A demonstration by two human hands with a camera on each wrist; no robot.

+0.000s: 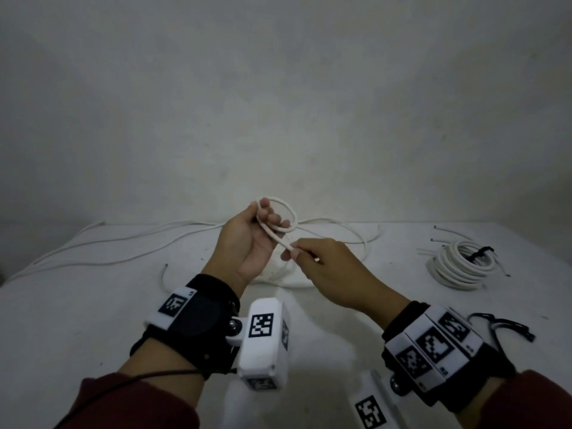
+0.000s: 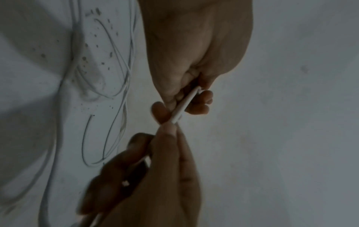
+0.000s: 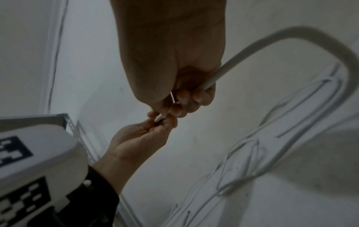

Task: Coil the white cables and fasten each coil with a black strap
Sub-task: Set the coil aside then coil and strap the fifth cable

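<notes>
Right hand (image 1: pixel 328 270) pinches white cable (image 1: pixel 280 239); left hand (image 1: pixel 247 239) grips its loop, fingertips partly hidden.

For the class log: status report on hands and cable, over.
Left hand holds small cable loop. Right hand pinches its end. One strapped coil done. Nothing in the way.

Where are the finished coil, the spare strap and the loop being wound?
finished coil (image 1: pixel 457 267), head view, on its stacked white turns
spare strap (image 1: pixel 503 326), head view, on its black band
loop (image 1: pixel 289 212), head view, on its far right arc
</notes>
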